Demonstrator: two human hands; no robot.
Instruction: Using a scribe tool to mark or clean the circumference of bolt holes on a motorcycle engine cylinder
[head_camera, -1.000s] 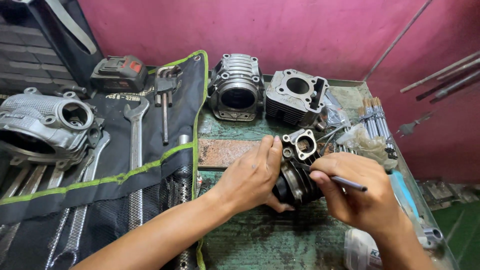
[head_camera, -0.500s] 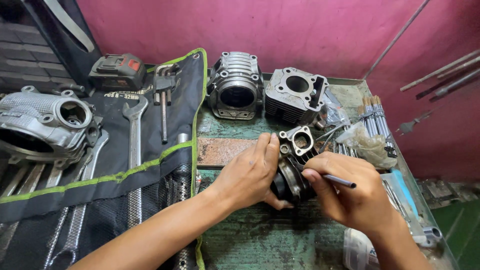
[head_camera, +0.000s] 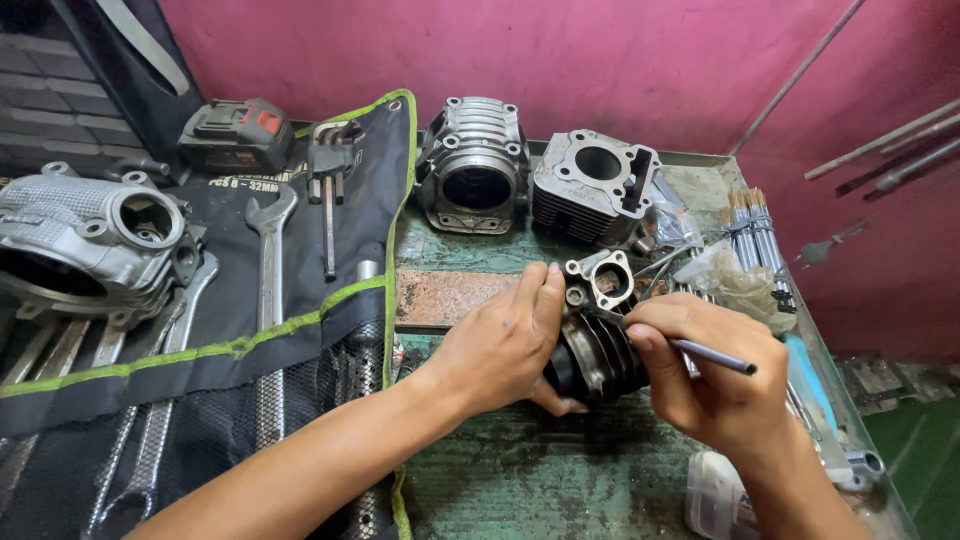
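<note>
Three finned engine cylinders sit on the green worktop (head_camera: 500, 480): two stand at the back (head_camera: 475, 165) (head_camera: 592, 185), and one dark cylinder (head_camera: 595, 345) lies near the middle, gripped by the left hand (head_camera: 500, 345). The right hand (head_camera: 715, 375) has its fingers closed on one thin metal rod (head_camera: 690, 347) touching it.

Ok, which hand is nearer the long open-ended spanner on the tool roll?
Left. The left hand grips the cylinder, right of the spanner; the right hand is farther right.
</note>
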